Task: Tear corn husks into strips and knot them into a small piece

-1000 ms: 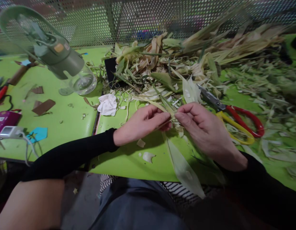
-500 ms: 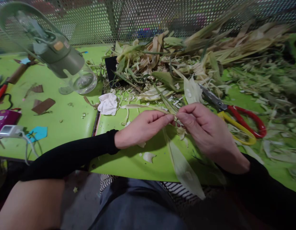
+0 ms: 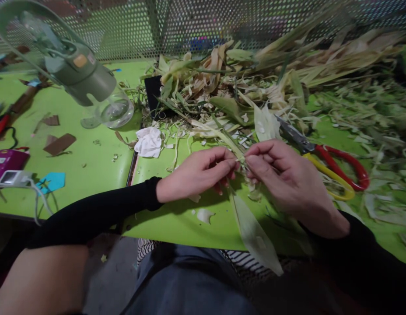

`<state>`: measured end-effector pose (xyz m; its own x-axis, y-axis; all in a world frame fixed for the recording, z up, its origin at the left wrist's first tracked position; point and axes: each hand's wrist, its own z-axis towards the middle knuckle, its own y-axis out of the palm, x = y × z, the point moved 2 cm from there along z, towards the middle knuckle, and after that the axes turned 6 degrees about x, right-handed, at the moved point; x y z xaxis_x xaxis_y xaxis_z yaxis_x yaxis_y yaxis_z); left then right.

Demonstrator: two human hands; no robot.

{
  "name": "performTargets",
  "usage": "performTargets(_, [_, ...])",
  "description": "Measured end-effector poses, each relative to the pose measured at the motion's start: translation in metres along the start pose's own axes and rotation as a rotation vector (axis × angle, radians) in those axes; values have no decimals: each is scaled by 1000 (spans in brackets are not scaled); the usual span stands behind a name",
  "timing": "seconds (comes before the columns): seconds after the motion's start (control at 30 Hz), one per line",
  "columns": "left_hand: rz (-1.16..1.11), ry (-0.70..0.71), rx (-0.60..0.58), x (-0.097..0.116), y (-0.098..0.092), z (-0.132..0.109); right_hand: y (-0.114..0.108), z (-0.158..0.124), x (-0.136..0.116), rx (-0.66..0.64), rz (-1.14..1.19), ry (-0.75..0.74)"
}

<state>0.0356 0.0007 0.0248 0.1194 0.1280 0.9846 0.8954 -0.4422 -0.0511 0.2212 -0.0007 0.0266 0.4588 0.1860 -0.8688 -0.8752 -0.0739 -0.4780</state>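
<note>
Both my hands meet over the green table, their fingertips pinched on corn husk strips. My left hand (image 3: 206,170) comes from the left, thumb and fingers closed on the husk bundle. Close beside it, my right hand (image 3: 285,179) pinches the same bundle from the right. A broad pale corn husk (image 3: 255,232) hangs down from between them past the table's front edge. Further strips (image 3: 227,138) run up and away from the fingertips. Exactly how the strips cross is hidden by the fingers. Right of my right hand lie scissors (image 3: 344,164) with one red and one yellow handle.
A heap of corn husks (image 3: 271,78) lies along the perforated metal screen (image 3: 124,30). At the left stand a green-topped water bottle (image 3: 88,78), a crumpled tissue (image 3: 148,142), a dark flat object (image 3: 153,96), and a purple box (image 3: 11,164) with a white charger (image 3: 14,178).
The strip that pointed left across my left hand now slants up and away. My left fingers have curled further, and my right hand has shifted slightly right.
</note>
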Motion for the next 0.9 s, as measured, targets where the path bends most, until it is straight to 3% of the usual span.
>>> performTargets(0.13, [236,171,97,-1,-3,0,0,0,1,-21,-41,-65])
performTargets(0.23, [321,175,104,-1,-4,0,0,1,2,-31,-81,-104])
performTargets(0.5, [295,217,60,8,-3,-4,3,-6,-1,33,-33,-60])
performTargets(0.73, [224,125,6,4,-1,-7,3,-7,-1,21,105,31])
performTargets(0.9, [126,27,-58,-2,-1,-4,-1,0,-5,-114,223,109])
